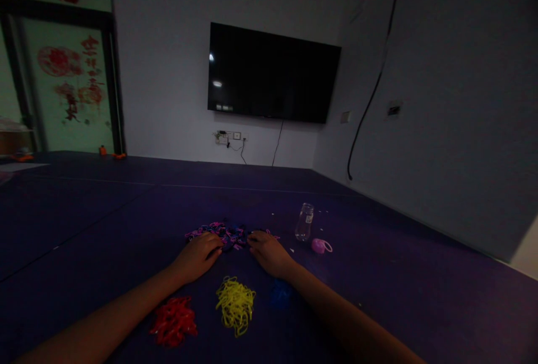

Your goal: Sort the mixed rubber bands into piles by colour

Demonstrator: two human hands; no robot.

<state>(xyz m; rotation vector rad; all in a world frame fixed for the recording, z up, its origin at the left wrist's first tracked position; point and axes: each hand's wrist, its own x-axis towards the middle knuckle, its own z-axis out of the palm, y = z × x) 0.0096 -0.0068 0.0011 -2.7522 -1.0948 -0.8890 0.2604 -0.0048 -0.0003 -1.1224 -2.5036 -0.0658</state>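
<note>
A mixed pile of small pink, purple and dark loops [227,234] lies on the dark purple floor mat [105,224]. My left hand [197,256] rests at the pile's near left edge, fingers curled down into the loops. At the pile's near right edge my right hand [268,253] has its fingers pinched together on the loops. What each hand grips is too small to make out. Closer to me lie three sorted heaps: red loops [173,322], yellow loops [236,304] and blue loops [279,293], the blue one beside my right forearm.
A small clear bottle [305,222] stands right of the pile, with a pink lid or ring [320,246] beside it. A black TV [271,74] hangs on the far wall above sockets [229,136]. A black cable [370,101] runs down the right wall. The room is dim.
</note>
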